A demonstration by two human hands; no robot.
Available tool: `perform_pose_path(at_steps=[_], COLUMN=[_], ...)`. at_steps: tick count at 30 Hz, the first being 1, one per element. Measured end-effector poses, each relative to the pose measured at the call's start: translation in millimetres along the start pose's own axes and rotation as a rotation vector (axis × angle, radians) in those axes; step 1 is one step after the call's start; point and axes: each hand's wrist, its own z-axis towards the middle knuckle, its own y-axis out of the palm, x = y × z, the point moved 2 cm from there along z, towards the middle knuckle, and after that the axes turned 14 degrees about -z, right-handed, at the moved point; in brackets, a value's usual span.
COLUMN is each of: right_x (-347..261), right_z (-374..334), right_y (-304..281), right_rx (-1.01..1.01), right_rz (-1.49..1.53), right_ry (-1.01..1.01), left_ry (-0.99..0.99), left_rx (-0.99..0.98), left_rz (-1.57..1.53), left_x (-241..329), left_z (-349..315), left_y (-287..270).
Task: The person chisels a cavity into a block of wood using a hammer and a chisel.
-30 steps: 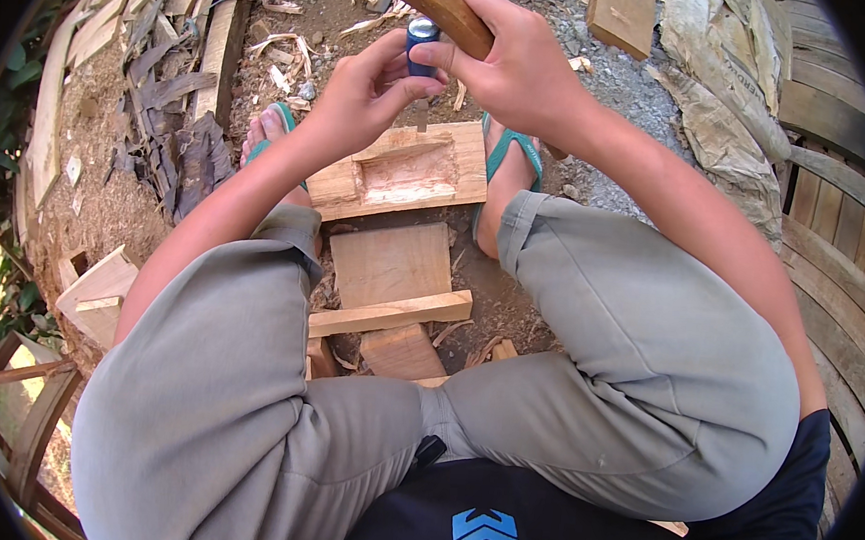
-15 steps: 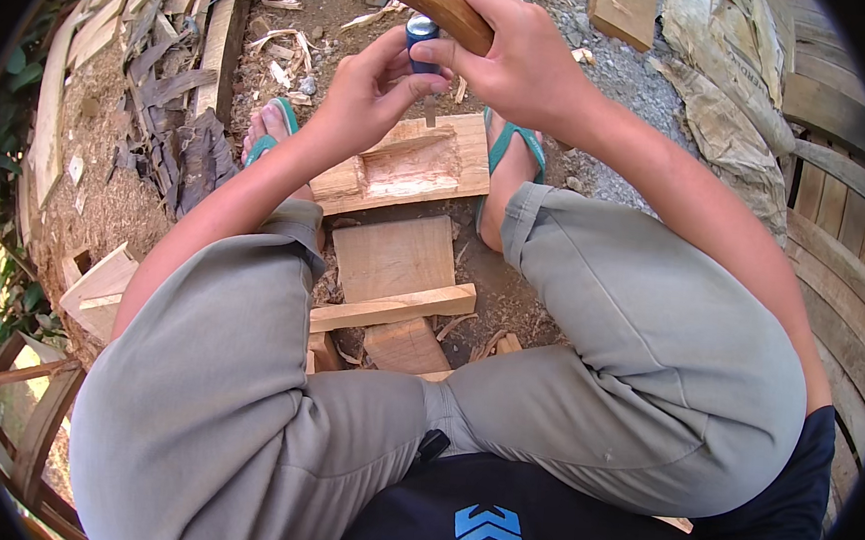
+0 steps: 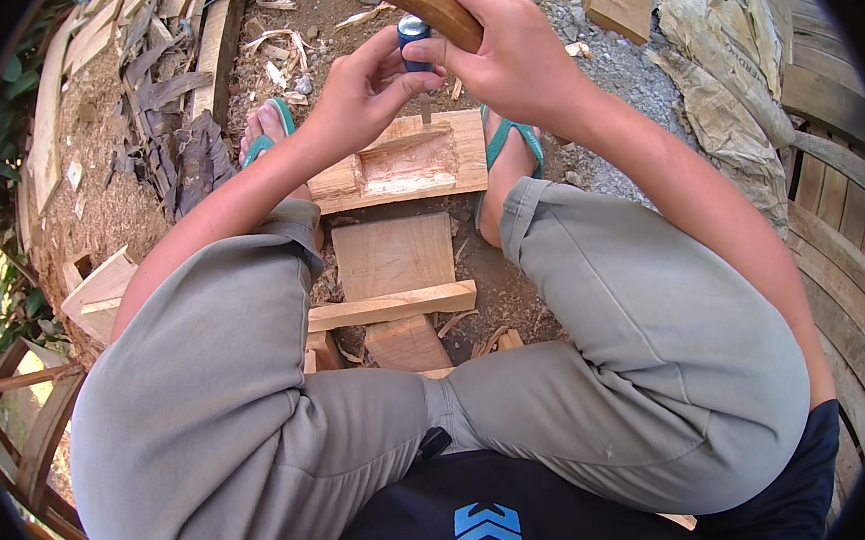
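Observation:
My left hand [image 3: 363, 90] has its fingers closed around the blue handle of a chisel [image 3: 415, 36], which stands nearly upright. The chisel's narrow blade reaches down to the far edge of a rectangular hollow cut in a wooden block [image 3: 335, 195]. My right hand [image 3: 525, 61] grips the wooden handle of a hammer [image 3: 411, 0]; its grey metal head shows at the upper left. The right thumb lies against or just in front of the chisel handle. The block rests between my two feet in green flip-flops, and the hollow has a rough, splintered floor.
Nearer me lie a flat board [image 3: 393, 257], a wooden strip [image 3: 395, 308] and a short block [image 3: 407, 344]. Dark bark pieces [image 3: 167, 121] and long offcuts lie at left. Shavings litter the ground. A plank [image 3: 619, 7] and crumpled sacking [image 3: 725, 110] are at right, beside slatted wood [image 3: 848, 209].
The hammer has shifted slightly left and down, bringing more of its head into view. Both hands and the chisel have moved a little left with it. The grips are unchanged.

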Motion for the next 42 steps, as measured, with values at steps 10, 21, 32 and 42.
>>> perform_pose_path(at_steps=[10, 21, 32, 42], right_x=[-9.5, -3.8, -8.9, -5.4], right_z=[3.7, -4.3, 1.8, -49.1], right_y=[-9.1, -4.6, -48.7, -99.1], right_rx=[-0.061, -0.126, -0.122, -0.316], right_rz=[0.075, -0.093, -0.159, -0.368], right_ry=[0.044, 0.015, -0.209, -0.026], left_ry=[0.012, -0.016, -0.203, -0.029], left_rx=[-0.01, -0.037, -0.213, -0.265], left_rz=[-0.007, -0.048, -0.008, 0.111], left_x=[-4.2, -0.7, 1.4, 3.2], left_z=[-0.8, -3.9, -0.8, 0.0], left_y=[-2.4, -3.6, -14.8, -13.3])
